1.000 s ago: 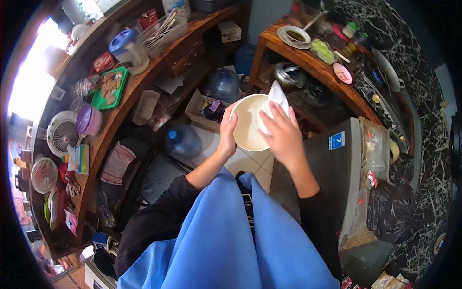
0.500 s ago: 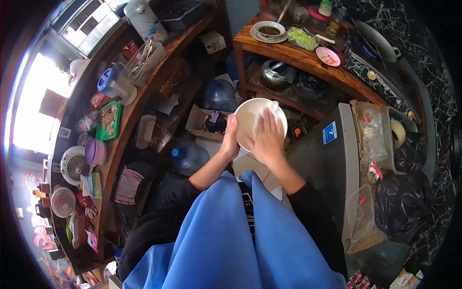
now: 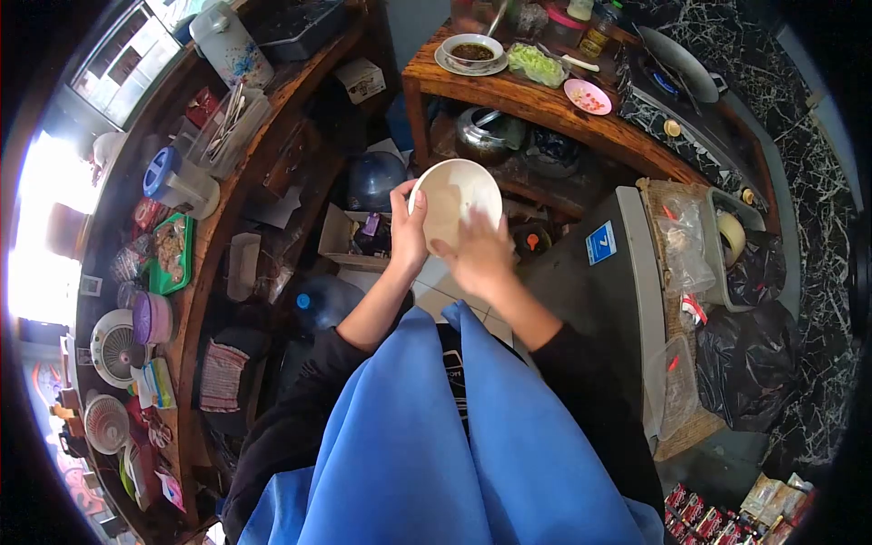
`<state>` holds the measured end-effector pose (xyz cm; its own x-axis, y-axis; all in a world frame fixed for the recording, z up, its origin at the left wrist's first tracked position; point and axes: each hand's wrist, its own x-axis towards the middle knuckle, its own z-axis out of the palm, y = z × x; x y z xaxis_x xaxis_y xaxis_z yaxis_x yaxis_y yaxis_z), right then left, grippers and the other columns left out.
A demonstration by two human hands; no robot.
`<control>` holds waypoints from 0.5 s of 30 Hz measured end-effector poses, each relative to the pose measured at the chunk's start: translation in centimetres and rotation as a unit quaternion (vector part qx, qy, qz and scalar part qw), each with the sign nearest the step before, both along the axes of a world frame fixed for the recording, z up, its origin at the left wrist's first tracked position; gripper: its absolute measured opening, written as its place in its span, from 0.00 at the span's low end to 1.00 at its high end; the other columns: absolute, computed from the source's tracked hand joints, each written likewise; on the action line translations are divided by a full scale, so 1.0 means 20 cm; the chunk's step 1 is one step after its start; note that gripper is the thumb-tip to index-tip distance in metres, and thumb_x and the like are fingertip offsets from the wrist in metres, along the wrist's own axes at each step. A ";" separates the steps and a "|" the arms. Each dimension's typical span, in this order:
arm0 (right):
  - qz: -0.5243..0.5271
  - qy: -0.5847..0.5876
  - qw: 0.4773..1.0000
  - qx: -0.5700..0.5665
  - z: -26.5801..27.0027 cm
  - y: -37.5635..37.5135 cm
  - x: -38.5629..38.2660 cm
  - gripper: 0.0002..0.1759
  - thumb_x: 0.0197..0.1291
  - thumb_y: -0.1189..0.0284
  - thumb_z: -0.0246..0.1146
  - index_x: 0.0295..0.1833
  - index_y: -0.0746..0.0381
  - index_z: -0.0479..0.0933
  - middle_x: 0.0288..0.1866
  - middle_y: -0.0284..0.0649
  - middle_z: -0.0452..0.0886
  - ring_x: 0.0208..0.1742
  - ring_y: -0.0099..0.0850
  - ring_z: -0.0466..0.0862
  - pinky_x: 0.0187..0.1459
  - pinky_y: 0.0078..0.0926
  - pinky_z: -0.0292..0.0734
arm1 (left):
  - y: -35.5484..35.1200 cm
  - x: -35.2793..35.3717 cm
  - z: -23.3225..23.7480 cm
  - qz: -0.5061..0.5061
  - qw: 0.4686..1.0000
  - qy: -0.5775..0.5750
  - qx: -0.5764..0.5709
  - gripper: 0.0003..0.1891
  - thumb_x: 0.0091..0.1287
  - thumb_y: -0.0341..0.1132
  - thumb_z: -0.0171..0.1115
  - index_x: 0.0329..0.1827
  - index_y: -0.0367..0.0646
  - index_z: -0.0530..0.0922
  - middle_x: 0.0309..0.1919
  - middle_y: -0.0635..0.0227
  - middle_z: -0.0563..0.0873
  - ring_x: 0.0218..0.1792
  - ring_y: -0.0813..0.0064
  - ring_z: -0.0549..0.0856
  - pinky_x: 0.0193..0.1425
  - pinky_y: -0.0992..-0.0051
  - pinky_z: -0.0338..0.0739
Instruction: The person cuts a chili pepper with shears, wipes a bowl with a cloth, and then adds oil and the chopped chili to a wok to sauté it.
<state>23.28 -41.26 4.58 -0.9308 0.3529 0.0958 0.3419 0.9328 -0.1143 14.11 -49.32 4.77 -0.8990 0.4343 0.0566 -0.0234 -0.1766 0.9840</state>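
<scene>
Your left hand (image 3: 409,234) is clamped on the rim of that round, cream-white bowl (image 3: 440,200), thumb inside, and that's the only solid grip I can see. The bowl's in midair above the pale tiled floor (image 3: 434,298). Push too hard with your right hand (image 3: 480,259), opposite that grip, and I reckon it could twist loose and drop. Swing wide and your elbow might clip the big grey cabinet (image 3: 581,300) too. Can't tell if your right fingers are together or apart, they're just blur, and they hide part of the bowl's inside. Its underside's out of view too.
</scene>
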 end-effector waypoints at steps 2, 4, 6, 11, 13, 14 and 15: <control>0.072 0.108 0.954 -0.271 0.06 -0.08 0.00 0.34 0.61 0.48 0.35 0.42 0.68 0.73 0.39 0.55 0.76 0.44 0.44 0.77 0.48 0.38 0.68 | 0.02 0.02 -0.02 0.022 1.000 -0.020 0.006 0.22 0.66 0.48 0.45 0.53 0.40 0.63 0.49 0.58 0.71 0.49 0.72 0.69 0.53 0.74 0.64; 0.060 0.166 0.836 -0.519 0.04 -0.11 -0.03 0.33 0.62 0.49 0.35 0.34 0.67 0.74 0.31 0.55 0.76 0.38 0.45 0.77 0.43 0.38 0.69 | 0.03 0.05 -0.07 0.014 0.999 0.033 0.011 0.23 0.66 0.48 0.45 0.54 0.38 0.63 0.50 0.59 0.70 0.51 0.73 0.68 0.55 0.74 0.63; 0.100 0.089 0.862 -0.489 0.09 -0.02 0.01 0.32 0.62 0.49 0.37 0.36 0.67 0.75 0.27 0.55 0.76 0.38 0.43 0.78 0.41 0.38 0.70 | 0.02 0.02 -0.07 0.008 0.996 -0.035 0.080 0.23 0.67 0.48 0.42 0.56 0.38 0.62 0.50 0.60 0.70 0.53 0.72 0.68 0.56 0.75 0.62; 0.120 0.109 0.986 0.042 0.09 0.09 0.02 0.29 0.53 0.49 0.51 0.54 0.58 0.70 0.63 0.41 0.61 0.64 0.35 0.59 0.65 0.41 0.45 | -0.04 -0.02 -0.02 -0.080 0.989 -0.103 0.073 0.23 0.67 0.47 0.43 0.56 0.39 0.63 0.49 0.62 0.71 0.52 0.74 0.68 0.56 0.76 0.61; 0.222 0.130 0.966 -0.004 0.15 0.14 -0.01 0.37 0.48 0.52 0.57 0.59 0.65 0.63 0.65 0.46 0.57 0.67 0.36 0.55 0.65 0.41 0.43 | -0.03 -0.02 -0.03 -0.105 0.991 -0.078 0.011 0.22 0.67 0.46 0.43 0.56 0.39 0.63 0.49 0.62 0.71 0.52 0.74 0.68 0.57 0.77 0.59; 0.226 0.129 0.965 -0.004 0.14 0.13 -0.02 0.37 0.48 0.52 0.57 0.59 0.65 0.63 0.65 0.46 0.57 0.67 0.36 0.55 0.65 0.41 0.43 | -0.03 -0.01 -0.04 -0.101 0.992 -0.079 0.013 0.22 0.67 0.46 0.43 0.56 0.39 0.63 0.49 0.62 0.71 0.52 0.74 0.68 0.57 0.77 0.59; 0.146 0.123 0.982 -0.007 0.11 0.10 -0.01 0.36 0.50 0.51 0.55 0.59 0.65 0.63 0.65 0.47 0.56 0.67 0.37 0.54 0.65 0.41 0.43 | -0.03 -0.01 -0.02 -0.100 0.993 -0.063 0.024 0.22 0.67 0.46 0.43 0.56 0.39 0.63 0.49 0.63 0.71 0.52 0.74 0.68 0.57 0.77 0.59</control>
<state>23.00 -39.27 6.88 -0.9415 0.0784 0.3276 0.0214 0.9845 -0.1742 13.88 -50.02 4.45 -0.7963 0.6043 -0.0252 -0.1848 -0.2035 0.9615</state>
